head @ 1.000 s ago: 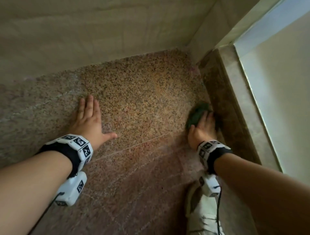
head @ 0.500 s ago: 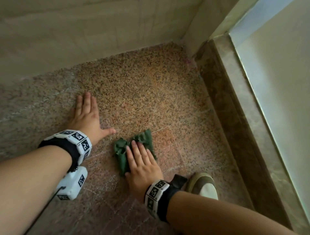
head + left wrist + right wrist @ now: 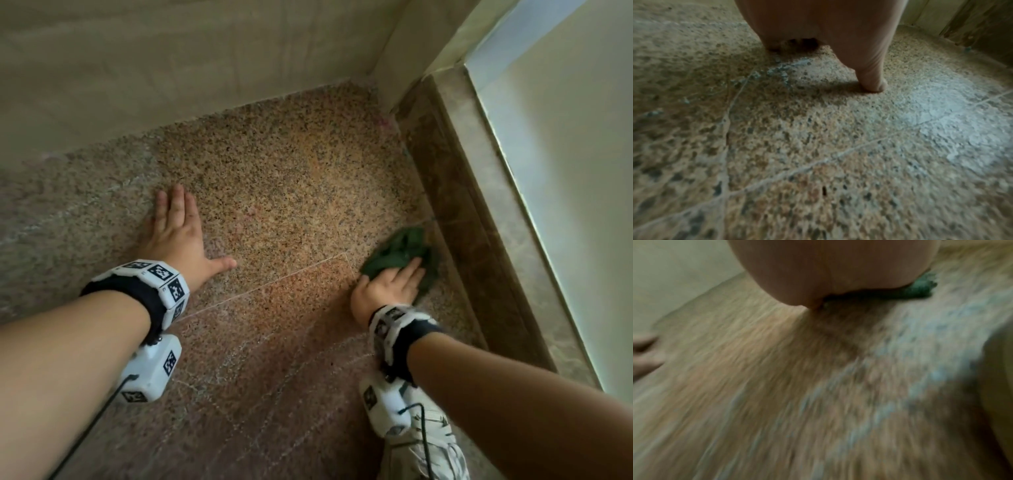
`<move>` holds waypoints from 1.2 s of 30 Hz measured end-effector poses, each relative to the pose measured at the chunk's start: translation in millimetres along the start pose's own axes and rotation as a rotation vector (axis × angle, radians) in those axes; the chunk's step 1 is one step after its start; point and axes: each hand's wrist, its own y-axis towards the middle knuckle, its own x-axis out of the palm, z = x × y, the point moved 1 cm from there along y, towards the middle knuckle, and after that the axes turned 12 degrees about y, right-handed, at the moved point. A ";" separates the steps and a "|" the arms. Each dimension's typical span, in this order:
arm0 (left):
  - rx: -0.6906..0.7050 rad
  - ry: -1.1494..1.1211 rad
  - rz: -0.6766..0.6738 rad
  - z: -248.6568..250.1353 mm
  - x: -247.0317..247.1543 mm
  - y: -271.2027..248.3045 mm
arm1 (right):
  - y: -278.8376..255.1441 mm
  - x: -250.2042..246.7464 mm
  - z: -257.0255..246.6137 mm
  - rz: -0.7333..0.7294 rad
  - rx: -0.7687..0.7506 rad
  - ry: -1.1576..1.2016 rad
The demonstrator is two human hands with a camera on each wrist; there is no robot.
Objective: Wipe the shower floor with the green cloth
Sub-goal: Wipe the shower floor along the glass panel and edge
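Note:
The crumpled green cloth (image 3: 400,251) lies on the speckled granite shower floor (image 3: 284,192), close to the dark stone curb on the right. My right hand (image 3: 390,287) presses flat on the cloth's near part, fingers straight. A green edge of the cloth (image 3: 920,287) shows under the palm in the blurred right wrist view. My left hand (image 3: 178,233) lies flat on the floor at the left, fingers together and thumb spread. In the left wrist view its thumb (image 3: 871,76) touches the floor (image 3: 818,138).
A dark stone curb (image 3: 479,222) with a glass panel (image 3: 565,171) above it bounds the floor on the right. Beige tiled walls (image 3: 171,68) close the back and meet at the far corner. My pale shoe (image 3: 428,452) stands on the floor at the bottom right.
My right hand swept the cloth from the curb to the middle of the floor, then back right beside the curb. The left hand stayed planted.

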 end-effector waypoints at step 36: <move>0.019 0.000 -0.040 -2.0 -0.5 -1.9 | -132.1 94.8 -2.1 -0.521 -1.046 -0.348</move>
